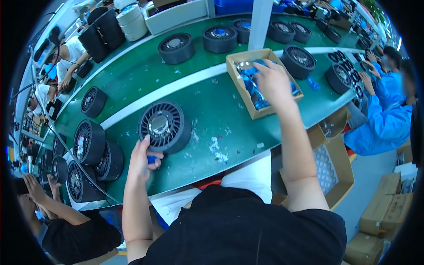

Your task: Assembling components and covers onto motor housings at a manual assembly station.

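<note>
A dark wheel with slanted spokes and a shiny silver hub cap [160,126] lies on the green workbench in front of me. My left hand [143,160] is at its near left edge, fingers curled around a small blue piece [152,159] whose kind I cannot make out. Over an open cardboard box [265,113] to the right, my right hand [273,81] reaches in with its fingers stretched out and apart. Inside the box are several round shiny discs [245,66] with blue film. Part of the contents is hidden under the hand.
More wheels stand stacked at the left [89,141], and others sit along the far side [176,47]. One wheel [299,61] is beside the box, near a scrap of blue film [313,84]. A white post [260,26] rises behind. Co-workers sit on both sides.
</note>
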Available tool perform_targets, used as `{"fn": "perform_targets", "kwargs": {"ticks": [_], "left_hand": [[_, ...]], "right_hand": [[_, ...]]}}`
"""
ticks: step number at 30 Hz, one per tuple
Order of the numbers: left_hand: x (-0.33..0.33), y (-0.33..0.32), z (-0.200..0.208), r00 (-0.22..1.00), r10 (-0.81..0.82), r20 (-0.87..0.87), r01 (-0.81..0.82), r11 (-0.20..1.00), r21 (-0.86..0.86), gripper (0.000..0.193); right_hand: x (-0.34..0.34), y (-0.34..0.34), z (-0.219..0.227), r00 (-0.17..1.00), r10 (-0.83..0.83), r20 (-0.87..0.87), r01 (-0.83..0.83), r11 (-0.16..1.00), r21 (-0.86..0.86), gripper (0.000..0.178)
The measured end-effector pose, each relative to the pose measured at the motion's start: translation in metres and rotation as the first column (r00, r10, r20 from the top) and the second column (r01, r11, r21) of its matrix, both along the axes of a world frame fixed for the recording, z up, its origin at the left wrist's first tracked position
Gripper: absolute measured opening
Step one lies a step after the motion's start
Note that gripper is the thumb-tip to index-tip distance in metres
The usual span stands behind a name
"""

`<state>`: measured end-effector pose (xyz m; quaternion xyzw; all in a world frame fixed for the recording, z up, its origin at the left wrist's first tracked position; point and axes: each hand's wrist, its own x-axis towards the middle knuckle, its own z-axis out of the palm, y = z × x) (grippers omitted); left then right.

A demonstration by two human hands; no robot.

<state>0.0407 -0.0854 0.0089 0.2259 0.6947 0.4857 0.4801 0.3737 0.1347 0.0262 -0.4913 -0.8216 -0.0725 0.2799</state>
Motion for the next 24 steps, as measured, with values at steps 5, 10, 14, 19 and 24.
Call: {"fn": "perform_targets", "kwargs": {"ticks": [5,10,14,19,24], "left_hand": [[-0.040,0.095,-0.023,0.996,0.084,0.043,-0.087,0.994,0.067,0.040],[-0.101,0.179,-0.043,0.945,0.316,0.087,-0.327,0.914,0.242,0.047],[-0.134,0.224,-0.050,0.910,0.157,0.384,-0.289,0.904,0.316,0.053],[-0.201,0.231,-0.044,0.605,0.658,0.449,-0.795,0.528,0.298,0.061],[-0.252,0.225,-0.042,0.148,0.842,0.519,-0.982,0.065,0.176,0.065]], "right_hand": [[0.055,0.030,-0.025,0.985,0.066,0.162,-0.038,0.985,-0.168,0.050],[0.043,0.035,-0.014,0.997,0.009,-0.071,-0.027,0.965,-0.260,0.051],[0.042,0.044,-0.019,0.965,-0.075,-0.251,0.012,0.970,-0.245,0.052],[0.048,0.039,-0.030,0.989,-0.121,-0.079,0.110,0.985,-0.130,0.056],[0.033,0.037,-0.020,0.989,-0.146,-0.022,0.139,0.970,-0.201,0.051]]}}
